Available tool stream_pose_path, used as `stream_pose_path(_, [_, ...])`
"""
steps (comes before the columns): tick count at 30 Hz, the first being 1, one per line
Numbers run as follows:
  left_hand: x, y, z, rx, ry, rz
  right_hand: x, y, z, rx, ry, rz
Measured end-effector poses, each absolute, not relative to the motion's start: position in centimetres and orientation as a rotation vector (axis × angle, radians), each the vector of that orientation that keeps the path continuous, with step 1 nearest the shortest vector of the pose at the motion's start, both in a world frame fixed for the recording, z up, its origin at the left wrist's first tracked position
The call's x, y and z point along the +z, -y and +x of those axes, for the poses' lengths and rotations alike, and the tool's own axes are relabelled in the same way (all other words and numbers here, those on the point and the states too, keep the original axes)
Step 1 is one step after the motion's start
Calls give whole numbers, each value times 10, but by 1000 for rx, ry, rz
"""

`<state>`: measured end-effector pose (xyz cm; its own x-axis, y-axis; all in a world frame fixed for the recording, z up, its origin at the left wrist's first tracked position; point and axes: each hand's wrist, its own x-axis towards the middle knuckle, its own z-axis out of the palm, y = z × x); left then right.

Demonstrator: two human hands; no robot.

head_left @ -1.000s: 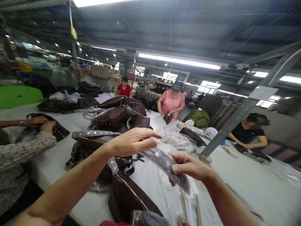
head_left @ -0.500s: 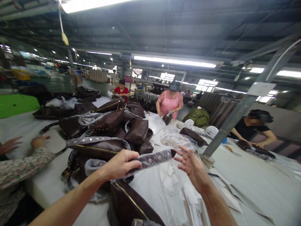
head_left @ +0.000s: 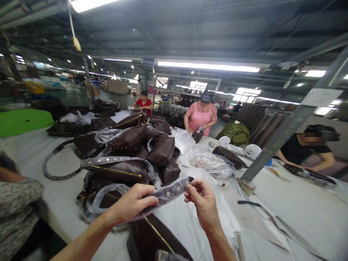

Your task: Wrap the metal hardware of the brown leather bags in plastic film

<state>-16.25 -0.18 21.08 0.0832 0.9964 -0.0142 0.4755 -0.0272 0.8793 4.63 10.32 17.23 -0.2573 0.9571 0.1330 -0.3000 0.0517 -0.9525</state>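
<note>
At lower centre of the head view, the left hand grips a plastic-wrapped studded strap and the right hand pinches its dark end, thumb against fingers. Strap slants up to the right, over the white table. Brown bag with gold zip just below, bottom edge. Bag pile left of centre; scissors right, past a grey post. Person in pink upper centre, holding a dark item.
</note>
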Motion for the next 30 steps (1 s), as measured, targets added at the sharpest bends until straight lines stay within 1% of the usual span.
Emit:
stream_pose_path(7, [208,3,-166,866,-1490,1586,169,-111,51,1338,1424,-774])
stream_pose_path(13, [205,3,-164,881,-1489,1573,167,-109,51,1411,1408,-732])
stream_pose_path(19, [207,6,-167,832,-1495,1644,170,-113,53,1272,1453,-742])
stream_pose_path(24, [206,8,-169,830,-1491,1621,168,-112,52,1507,1330,-741])
stream_pose_path(30, [205,2,-169,804,-1531,1558,178,-117,43,1571,1049,-713])
